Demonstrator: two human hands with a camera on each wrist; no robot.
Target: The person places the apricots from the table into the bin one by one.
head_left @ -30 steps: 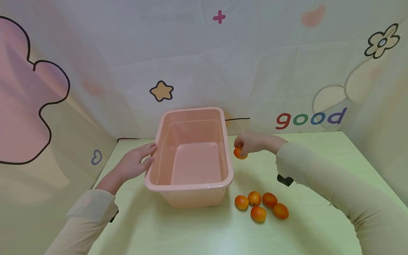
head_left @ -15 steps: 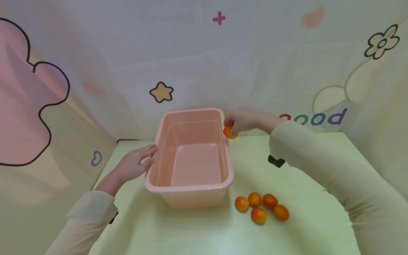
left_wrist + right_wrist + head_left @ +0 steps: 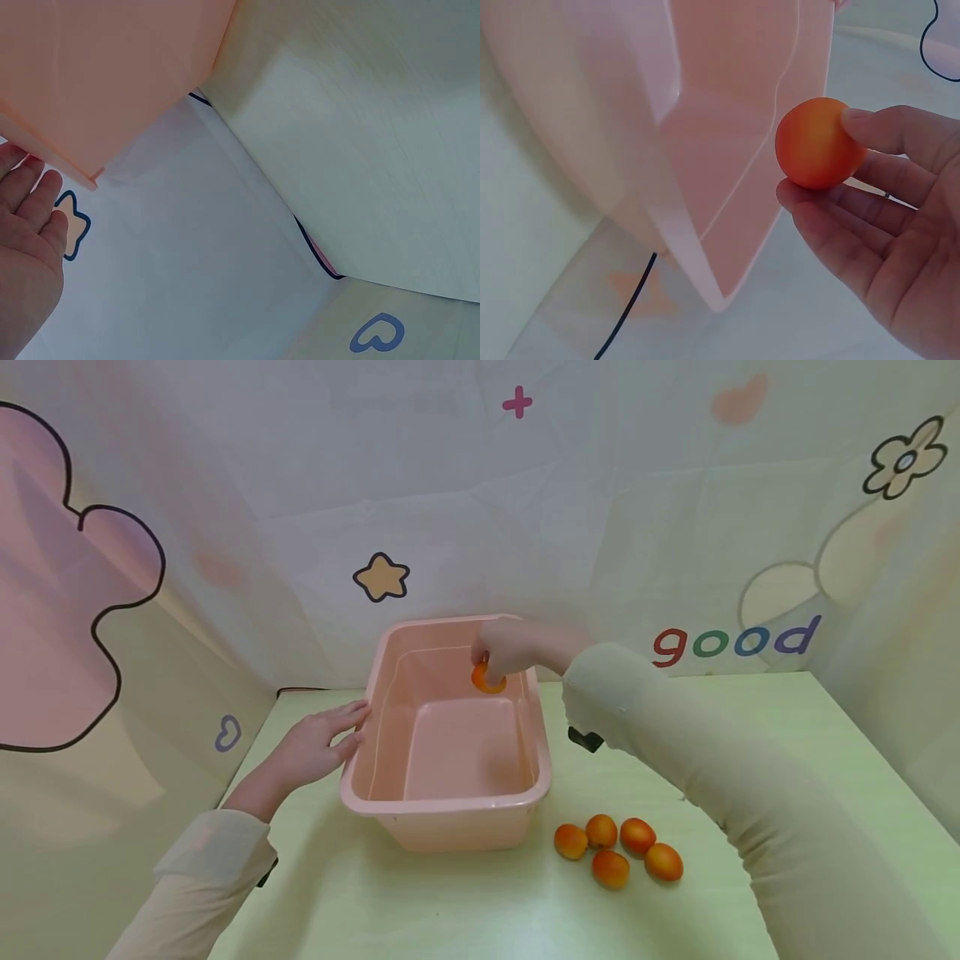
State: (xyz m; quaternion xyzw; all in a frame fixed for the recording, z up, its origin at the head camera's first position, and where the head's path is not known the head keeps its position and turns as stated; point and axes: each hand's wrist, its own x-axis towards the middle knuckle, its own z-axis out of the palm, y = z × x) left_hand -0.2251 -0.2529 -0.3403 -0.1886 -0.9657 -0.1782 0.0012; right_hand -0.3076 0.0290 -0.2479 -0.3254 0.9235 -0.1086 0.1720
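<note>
A pink plastic basin (image 3: 450,806) stands on the table. My right hand (image 3: 512,647) is over its far right part, pinching an orange-red apricot (image 3: 489,679) between thumb and fingertips. In the right wrist view the smooth, round apricot (image 3: 817,142) shows clearly, held apart from the basin wall. On the basin's left rim rests my left hand (image 3: 315,745), its fingers extended. The left wrist view shows those fingers (image 3: 34,195) against the rim edge; their tips are partly hidden. Several more apricots (image 3: 602,832) lie grouped on the table, right of the basin's near corner.
The pale green table (image 3: 465,910) meets a printed cloth backdrop (image 3: 450,510) right behind the basin. Cloth also closes off the left and right sides. A dark device (image 3: 585,740) sits under the right cuff.
My right hand has lifted the apricot from beside the basin, over the right rim and leftward to above the inside. The left hand and the apricots on the table stay put.
</note>
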